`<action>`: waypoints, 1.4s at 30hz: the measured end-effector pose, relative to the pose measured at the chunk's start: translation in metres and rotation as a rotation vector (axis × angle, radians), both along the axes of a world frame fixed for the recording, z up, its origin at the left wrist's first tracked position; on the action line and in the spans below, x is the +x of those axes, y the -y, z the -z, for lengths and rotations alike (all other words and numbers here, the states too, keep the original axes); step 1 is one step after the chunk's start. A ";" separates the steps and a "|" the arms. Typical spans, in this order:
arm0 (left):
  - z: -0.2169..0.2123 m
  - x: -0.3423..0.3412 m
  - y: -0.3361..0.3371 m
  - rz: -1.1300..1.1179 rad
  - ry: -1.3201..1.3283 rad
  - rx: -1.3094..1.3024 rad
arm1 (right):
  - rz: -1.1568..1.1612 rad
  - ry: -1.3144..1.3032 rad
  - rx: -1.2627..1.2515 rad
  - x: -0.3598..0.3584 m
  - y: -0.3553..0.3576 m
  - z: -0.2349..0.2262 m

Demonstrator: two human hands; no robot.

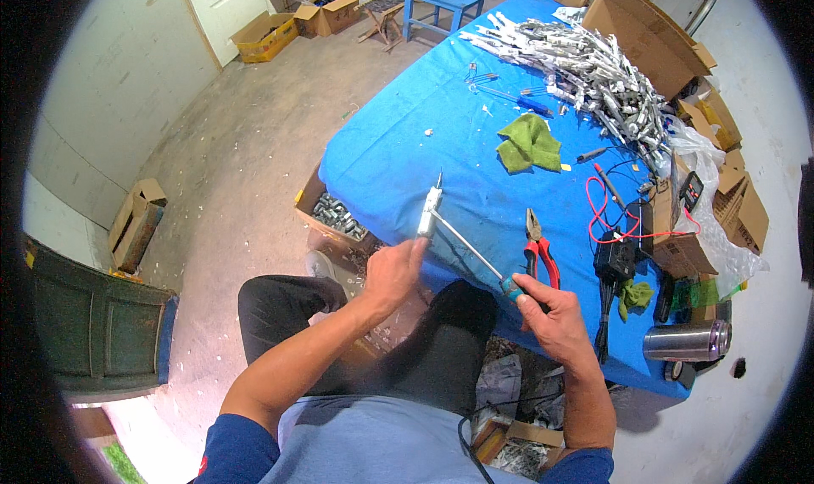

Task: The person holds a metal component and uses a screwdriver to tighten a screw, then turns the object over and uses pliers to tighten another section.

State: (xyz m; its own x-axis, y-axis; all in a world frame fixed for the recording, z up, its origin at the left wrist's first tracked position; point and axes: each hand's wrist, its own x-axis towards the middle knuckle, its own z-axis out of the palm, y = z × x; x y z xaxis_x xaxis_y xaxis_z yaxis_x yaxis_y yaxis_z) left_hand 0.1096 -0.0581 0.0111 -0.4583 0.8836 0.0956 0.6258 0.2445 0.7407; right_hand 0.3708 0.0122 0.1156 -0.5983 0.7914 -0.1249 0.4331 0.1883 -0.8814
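Observation:
My left hand [397, 272] is closed on the lower end of a slim white part [431, 211] with a thin metal pin at its top, held over the table's near edge. In my right hand [553, 321] is a screwdriver [471, 248] with a teal handle. Its long shaft slants up to the left, and the tip meets the side of the white part. Whether the tip is in a gap or only against the surface, I cannot tell. Just beyond the right hand lie red-handled pliers [539, 251] on the blue cloth [398, 132].
A large heap of white parts [585, 69] covers the far right of the table. Around it are a green rag [529, 143], a blue screwdriver [530, 104], red cable [591, 197], a black adapter [614, 259] and a steel tumbler [687, 341]. A box of metal pieces [339, 217] stands below the left edge.

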 end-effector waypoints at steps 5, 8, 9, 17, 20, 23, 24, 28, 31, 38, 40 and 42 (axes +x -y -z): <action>0.004 -0.001 0.000 0.033 -0.044 0.034 | -0.124 0.053 0.201 0.000 -0.016 -0.013; 0.001 -0.003 0.000 0.061 -0.057 0.000 | -0.236 0.091 0.370 -0.001 -0.029 -0.023; 0.001 -0.004 -0.001 0.075 -0.076 -0.006 | -0.216 0.092 0.310 -0.002 -0.032 -0.024; 0.000 -0.003 -0.004 0.081 -0.091 0.021 | -0.156 0.144 0.199 -0.011 -0.032 -0.025; -0.001 -0.005 -0.004 0.068 -0.017 -0.007 | -0.158 0.133 0.235 -0.012 -0.029 -0.024; -0.008 -0.008 -0.007 0.052 0.142 -0.122 | -0.170 0.103 0.291 -0.014 -0.026 -0.025; -0.011 -0.009 -0.008 0.051 0.185 -0.154 | -0.175 0.094 0.309 -0.015 -0.024 -0.027; -0.022 -0.011 -0.010 0.046 0.254 -0.220 | -0.185 0.123 0.312 -0.017 -0.022 -0.032; -0.020 -0.003 -0.010 0.010 0.187 -0.186 | -0.205 0.143 0.329 -0.020 -0.022 -0.035; -0.014 0.001 -0.009 -0.023 0.105 -0.115 | -0.261 0.166 0.556 -0.025 -0.013 -0.029; -0.012 0.003 -0.010 -0.039 0.087 -0.102 | -0.264 0.166 0.605 -0.026 -0.012 -0.027; -0.010 0.004 -0.010 -0.046 0.073 -0.093 | -0.255 0.132 0.592 -0.027 -0.012 -0.023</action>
State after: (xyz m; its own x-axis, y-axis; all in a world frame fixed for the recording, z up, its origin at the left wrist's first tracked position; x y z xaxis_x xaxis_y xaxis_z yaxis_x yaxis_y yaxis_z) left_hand 0.1132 -0.0483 0.0212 -0.5014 0.8650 -0.0203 0.5579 0.3412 0.7565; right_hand 0.3442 0.0240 0.1382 -0.7858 0.5842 0.2030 0.4079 0.7362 -0.5401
